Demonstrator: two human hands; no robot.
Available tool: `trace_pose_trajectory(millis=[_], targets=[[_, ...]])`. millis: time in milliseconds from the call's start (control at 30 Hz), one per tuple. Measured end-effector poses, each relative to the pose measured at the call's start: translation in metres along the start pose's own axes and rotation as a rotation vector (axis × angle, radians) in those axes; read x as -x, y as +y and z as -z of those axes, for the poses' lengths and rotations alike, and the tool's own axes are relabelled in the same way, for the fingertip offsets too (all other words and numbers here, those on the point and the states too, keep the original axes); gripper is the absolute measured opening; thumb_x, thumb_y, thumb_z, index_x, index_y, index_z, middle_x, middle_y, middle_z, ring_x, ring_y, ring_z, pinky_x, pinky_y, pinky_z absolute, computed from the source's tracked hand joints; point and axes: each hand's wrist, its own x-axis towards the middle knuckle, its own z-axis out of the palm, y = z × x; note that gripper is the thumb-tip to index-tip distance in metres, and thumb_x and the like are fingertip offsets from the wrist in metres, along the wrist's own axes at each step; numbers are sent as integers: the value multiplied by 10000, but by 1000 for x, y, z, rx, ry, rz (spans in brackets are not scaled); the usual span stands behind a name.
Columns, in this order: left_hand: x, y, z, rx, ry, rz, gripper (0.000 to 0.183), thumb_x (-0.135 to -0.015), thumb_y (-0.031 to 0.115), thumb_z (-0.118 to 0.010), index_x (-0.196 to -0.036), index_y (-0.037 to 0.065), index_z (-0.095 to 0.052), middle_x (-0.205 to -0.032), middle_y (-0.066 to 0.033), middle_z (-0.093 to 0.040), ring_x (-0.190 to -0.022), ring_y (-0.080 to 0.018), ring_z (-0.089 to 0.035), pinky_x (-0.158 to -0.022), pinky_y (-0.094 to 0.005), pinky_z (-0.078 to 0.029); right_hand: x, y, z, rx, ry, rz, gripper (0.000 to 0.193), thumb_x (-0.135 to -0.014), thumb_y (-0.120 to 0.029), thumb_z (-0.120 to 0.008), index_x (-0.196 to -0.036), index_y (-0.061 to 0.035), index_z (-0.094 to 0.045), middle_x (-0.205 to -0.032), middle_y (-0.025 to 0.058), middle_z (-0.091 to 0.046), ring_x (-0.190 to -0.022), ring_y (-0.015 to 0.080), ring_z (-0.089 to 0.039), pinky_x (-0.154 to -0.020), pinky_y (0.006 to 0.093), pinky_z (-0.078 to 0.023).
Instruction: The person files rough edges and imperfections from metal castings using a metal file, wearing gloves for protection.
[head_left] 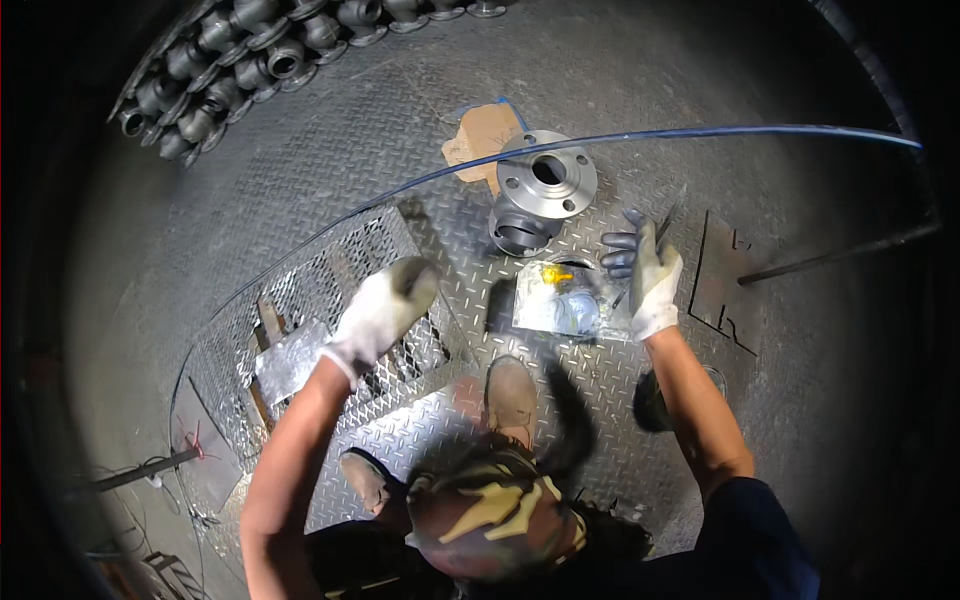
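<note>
My left hand (388,308), in a white work glove with dark grey fingertips, is closed like a fist above a metal mesh crate (405,235). Whether anything is inside it is hidden. My right hand (652,278), gloved the same way, pinches a thin dark pointed rod (673,212) while its other fingers stretch left. Just left of it on the floor is a pale, stained box (533,311) with a yellow object (556,273) and something bluish on it. Beyond stands a grey metal flanged pipe body (572,193), its round bolt-holed flange facing up.
Brown cardboard (490,130) lies behind the flanged body. A blue hose (700,132) arcs across the space. Many flanged castings (255,70) are piled far left. A dark plate with a rod (790,268) is at right. My boots (511,392) stand on tread-plate flooring.
</note>
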Motion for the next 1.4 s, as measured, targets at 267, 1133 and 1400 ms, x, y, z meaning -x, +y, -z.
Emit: trace_pose_trajectory(millis=[267,1133,1400], targets=[[-152,10,-54,323,125,-75,493,-962,412,-461,-1180,-12,-589,-1102,-308,-633,-1125,-437,-582,-941,-434,-449,-135,35,-22,270,70,-16,361,-989,-299,-495,-1068,15,-654,-781,107,-678,-600,139,-621,-511,267,-447],[-136,25,-51,753,352,87,401,-924,317,-677,-812,-67,-699,-662,-26,-639,-589,-56,-532,-536,-244,-435,-19,30,-98,-8,161,150,431,-1032,-317,-490,-1022,71,-679,-913,84,-684,-853,130,-613,-778,271,-478],[-84,5,-1,786,437,137,378,-865,325,-733,-848,-52,-710,-711,-38,-649,-603,-75,-540,-545,-223,-418,28,-5,-134,-60,63,269,323,-995,-206,-537,-1084,87,-639,-842,165,-700,-714,184,-650,-654,315,-506]])
